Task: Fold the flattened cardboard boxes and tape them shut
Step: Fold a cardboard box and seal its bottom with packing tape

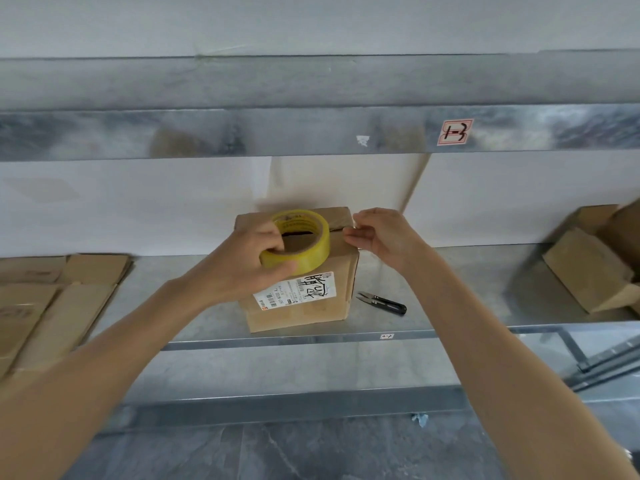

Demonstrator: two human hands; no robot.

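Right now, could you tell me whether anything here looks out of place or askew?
The boxes at the far right lie tilted in a loose heap, and the shipping label on the box being taped appears upside down. Nothing else stands out.

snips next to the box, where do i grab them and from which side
Take the snips by the black handle, the end away from the box. Come from the right and above. They lie flat on the shelf with the open blade tips pointing left toward the box, so the handle end is the free, safe one.
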